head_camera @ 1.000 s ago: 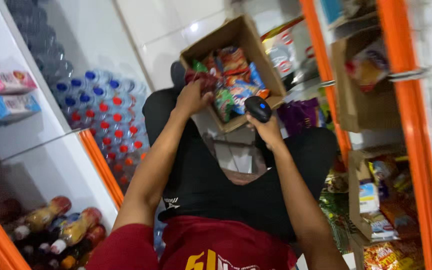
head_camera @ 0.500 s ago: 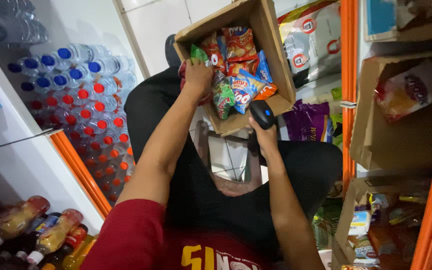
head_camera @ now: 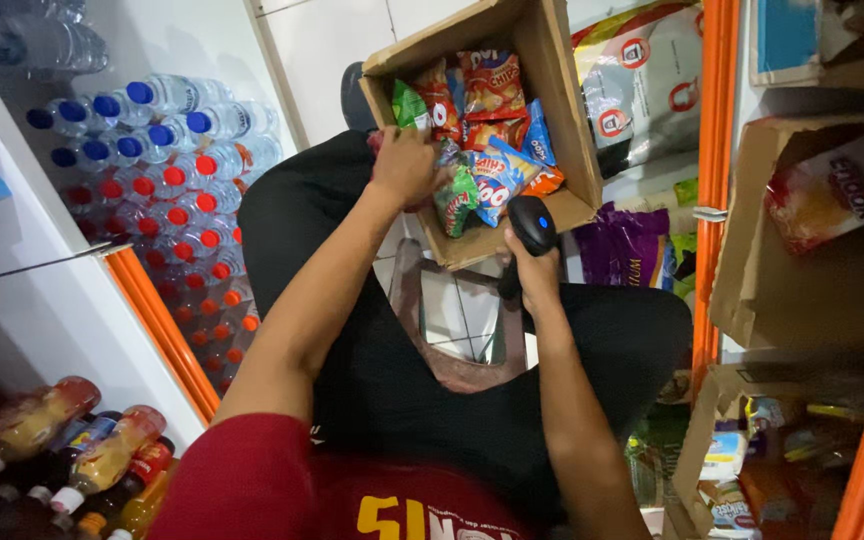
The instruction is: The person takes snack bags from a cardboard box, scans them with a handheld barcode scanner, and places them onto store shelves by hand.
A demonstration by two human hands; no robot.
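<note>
The person sits with a cardboard box [head_camera: 552,130] resting on their lap, and it looks nearly full of bright snack packets [head_camera: 487,120], so most of the scanning seems still to be done. The left hand [head_camera: 407,165] reaches inside and closes on a green packet [head_camera: 457,195] near the front edge, though the exact grip is hard to make out. The right hand [head_camera: 535,275] is wrapped firmly round a black scanner [head_camera: 532,225] pointed at the box.
</note>
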